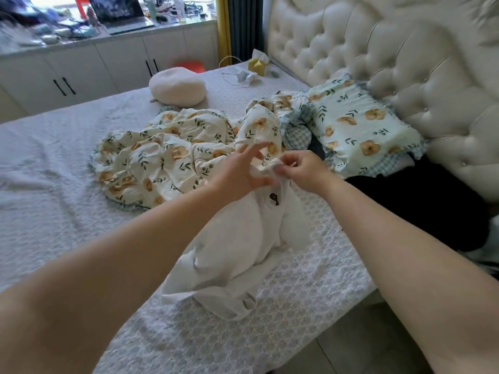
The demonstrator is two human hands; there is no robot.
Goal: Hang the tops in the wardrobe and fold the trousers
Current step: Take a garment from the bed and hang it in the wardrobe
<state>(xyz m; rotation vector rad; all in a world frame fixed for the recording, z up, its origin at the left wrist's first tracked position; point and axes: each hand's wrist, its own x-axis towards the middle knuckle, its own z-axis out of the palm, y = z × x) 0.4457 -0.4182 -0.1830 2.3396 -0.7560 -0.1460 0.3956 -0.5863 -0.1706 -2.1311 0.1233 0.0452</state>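
Observation:
A white top [243, 247] with a small dark logo on its chest hangs crumpled from my hands, its lower part resting on the bed [67, 163]. My right hand [302, 171] pinches the top's upper edge between curled fingers. My left hand [243, 174] is beside it with fingers spread, its palm against the same upper edge; I cannot tell whether it grips the cloth. A dark garment [421, 206] lies at the bed's right side under the pillow's edge.
A floral quilt [167, 157] is bunched in the bed's middle, with a floral pillow [359, 125] against the tufted headboard [405, 49]. A round cream cushion [176, 86] and a tissue box [258, 64] lie farther back. White cabinets [81, 71] line the far wall.

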